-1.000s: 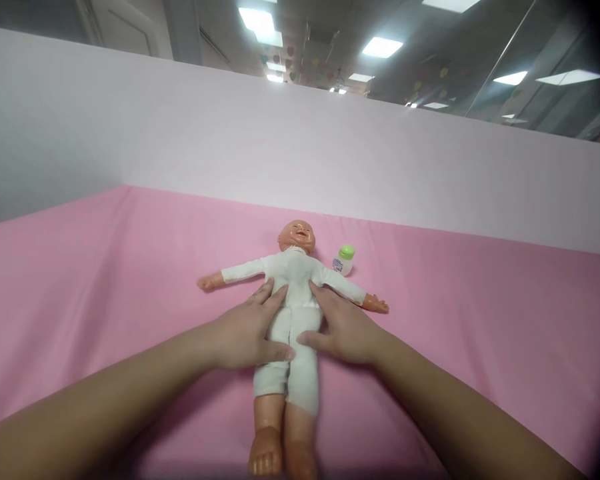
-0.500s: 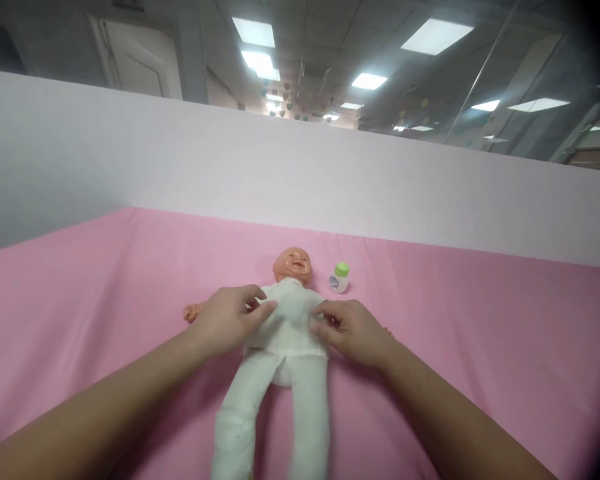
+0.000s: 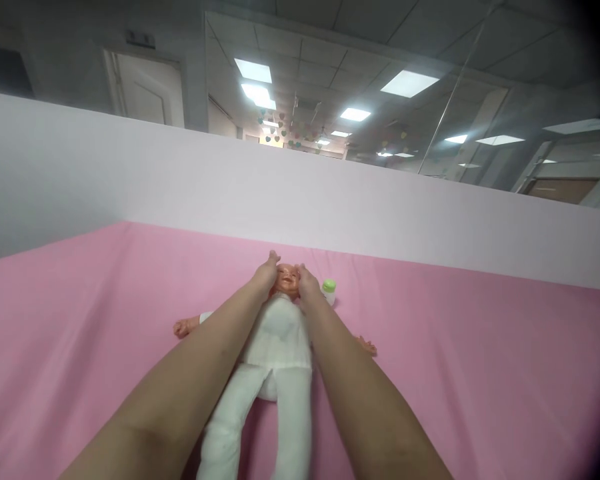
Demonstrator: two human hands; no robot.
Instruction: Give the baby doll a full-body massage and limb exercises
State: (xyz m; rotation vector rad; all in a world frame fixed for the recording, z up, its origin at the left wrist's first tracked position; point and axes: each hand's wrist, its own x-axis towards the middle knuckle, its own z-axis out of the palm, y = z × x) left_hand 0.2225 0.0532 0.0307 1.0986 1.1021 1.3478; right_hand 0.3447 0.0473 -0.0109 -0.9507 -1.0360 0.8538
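Observation:
A baby doll (image 3: 280, 333) with a white cloth body lies on its back, its legs toward me and its arms out to the sides. My left hand (image 3: 269, 275) presses against the left side of the doll's hard plastic head (image 3: 288, 283). On the opposite side, my right hand (image 3: 307, 283) cups the head, so it is held between both palms. Most of the fingers are hidden around the head. Just right of my right hand stands a small clear bottle (image 3: 329, 298) with a green cap, partly covered by that hand.
A pink sheet (image 3: 430, 360) with soft folds covers the surface under the doll. Behind it runs a low white wall (image 3: 300, 193). Beyond, glass panes, a white door (image 3: 150, 90) and lit ceiling panels are visible.
Both hands have moved up from the doll's chest to the sides of its head and now hold it. The camera view has tilted up and shifted slightly.

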